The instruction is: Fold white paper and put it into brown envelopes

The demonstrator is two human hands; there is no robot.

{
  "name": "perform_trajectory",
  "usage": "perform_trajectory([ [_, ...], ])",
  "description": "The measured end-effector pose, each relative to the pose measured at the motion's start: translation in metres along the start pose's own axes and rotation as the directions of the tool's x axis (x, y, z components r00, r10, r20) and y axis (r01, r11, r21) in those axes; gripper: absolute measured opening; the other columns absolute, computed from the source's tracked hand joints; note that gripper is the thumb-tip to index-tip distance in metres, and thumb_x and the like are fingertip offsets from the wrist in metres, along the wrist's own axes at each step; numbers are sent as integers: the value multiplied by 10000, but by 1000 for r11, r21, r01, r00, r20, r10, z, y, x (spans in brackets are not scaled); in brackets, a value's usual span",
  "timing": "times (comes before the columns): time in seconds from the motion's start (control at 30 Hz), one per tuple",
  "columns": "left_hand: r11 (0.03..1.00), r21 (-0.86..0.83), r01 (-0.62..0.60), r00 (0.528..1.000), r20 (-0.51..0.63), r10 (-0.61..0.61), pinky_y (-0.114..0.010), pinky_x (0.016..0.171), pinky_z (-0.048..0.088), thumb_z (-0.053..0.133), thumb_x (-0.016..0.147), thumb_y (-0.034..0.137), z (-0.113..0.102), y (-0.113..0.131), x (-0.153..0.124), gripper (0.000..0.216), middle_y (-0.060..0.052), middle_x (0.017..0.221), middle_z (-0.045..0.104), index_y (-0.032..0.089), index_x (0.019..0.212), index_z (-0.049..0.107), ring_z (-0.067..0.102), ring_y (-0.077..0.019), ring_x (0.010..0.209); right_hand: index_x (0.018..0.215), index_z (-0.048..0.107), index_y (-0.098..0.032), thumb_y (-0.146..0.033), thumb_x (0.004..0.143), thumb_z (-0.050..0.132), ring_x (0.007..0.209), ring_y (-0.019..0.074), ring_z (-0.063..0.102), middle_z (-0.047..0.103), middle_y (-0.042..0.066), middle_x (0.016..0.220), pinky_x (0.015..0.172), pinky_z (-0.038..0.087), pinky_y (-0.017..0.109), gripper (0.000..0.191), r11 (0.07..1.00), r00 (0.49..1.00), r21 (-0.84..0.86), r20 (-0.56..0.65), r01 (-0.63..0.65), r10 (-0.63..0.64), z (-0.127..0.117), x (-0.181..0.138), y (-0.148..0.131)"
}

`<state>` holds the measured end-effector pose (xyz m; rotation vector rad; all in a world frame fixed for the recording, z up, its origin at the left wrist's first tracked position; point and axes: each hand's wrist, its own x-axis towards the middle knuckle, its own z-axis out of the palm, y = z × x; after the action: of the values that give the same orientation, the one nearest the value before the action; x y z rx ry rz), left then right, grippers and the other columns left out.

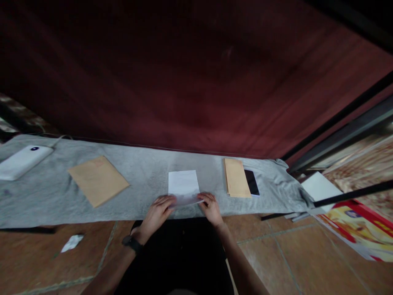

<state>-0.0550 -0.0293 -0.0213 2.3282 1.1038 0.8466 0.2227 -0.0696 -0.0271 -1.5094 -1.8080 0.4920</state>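
A white sheet of paper (183, 182) lies in front of me on the grey cloth, its near edge lifted and curled toward me. My left hand (161, 208) grips the near left corner, thumb and fingers pinched together. At the near right corner, my right hand (210, 206) pinches the same sheet. The lifted edge looks slightly blurred between the two hands. To the left lies a flat brown envelope (98, 180), turned at an angle. On the right rests a stack of brown envelopes (237, 178), partly covering a dark phone (252, 182).
Grey cloth (147, 164) covers the long narrow table. A white device (25, 162) with a cable sits at the far left. Behind the table hangs a dark red curtain (196, 102). A red and yellow box (359, 229) stands at the right, and a crumpled paper (72, 243) lies on the floor.
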Motion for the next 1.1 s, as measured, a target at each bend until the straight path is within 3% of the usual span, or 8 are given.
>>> perform_trajectory([
  [0.1, 990, -97, 100, 994, -43, -104, -395, 945, 524, 558, 916, 406, -1, -3, 8, 245, -63, 1057, 746, 241, 979, 728, 671, -223, 1033, 999, 736, -237, -250, 945, 576, 1030, 206, 660, 745, 50, 1061, 959, 472, 370, 169, 998, 1000, -46, -7, -30, 30, 0, 7, 0],
  [0.23, 938, -186, 293, 950, -54, -308, -310, 740, 532, 519, 902, 493, -2, -2, 20, 342, -34, 823, 729, 221, 817, 707, 668, -192, 765, 828, 718, -211, -347, 974, 535, 895, 208, 667, 733, 54, 871, 855, 490, 332, 271, 987, 995, -133, -58, -94, 87, 3, 18, 1],
  [0.43, 868, -190, 459, 866, -122, -485, -260, 591, 437, 484, 885, 532, 0, -1, 43, 384, -7, 688, 663, 206, 781, 658, 600, -169, 637, 892, 717, -225, -381, 1012, 451, 792, 188, 684, 736, 31, 833, 718, 489, 268, 330, 969, 983, -167, -61, -180, 172, 13, 46, 1],
  [0.57, 840, -80, 536, 827, -146, -542, -255, 574, 391, 457, 916, 488, -1, -6, 63, 367, -17, 679, 662, 199, 819, 660, 590, -166, 614, 976, 714, -239, -404, 1023, 443, 786, 191, 709, 757, 33, 884, 670, 476, 253, 321, 919, 966, -300, -116, -256, 232, 21, 68, -3],
  [0.77, 765, 188, 616, 787, -133, -602, -269, 594, 373, 437, 964, 442, -6, -8, 89, 349, -87, 836, 739, 197, 947, 684, 665, -206, 714, 1065, 692, -201, -410, 1026, 443, 800, 223, 726, 756, 94, 898, 755, 495, 294, 327, 835, 946, -446, -164, -323, 278, 33, 92, -7],
  [0.9, 694, 345, 632, 763, -124, -634, -285, 610, 394, 395, 983, 451, -5, -5, 97, 380, -123, 903, 752, 203, 1002, 682, 700, -250, 785, 1039, 679, -170, -388, 1028, 438, 806, 240, 724, 749, 134, 888, 786, 488, 322, 325, 789, 948, -525, -169, -319, 271, 39, 97, -6],
  [1.1, 637, 445, 629, 750, -132, -648, -305, 655, 446, 339, 996, 444, 1, -4, 101, 415, -143, 880, 747, 181, 1053, 655, 715, -275, 816, 1045, 655, -145, -372, 1033, 410, 824, 247, 703, 733, 151, 881, 830, 468, 359, 334, 762, 953, -573, -165, -301, 253, 43, 100, -5],
])
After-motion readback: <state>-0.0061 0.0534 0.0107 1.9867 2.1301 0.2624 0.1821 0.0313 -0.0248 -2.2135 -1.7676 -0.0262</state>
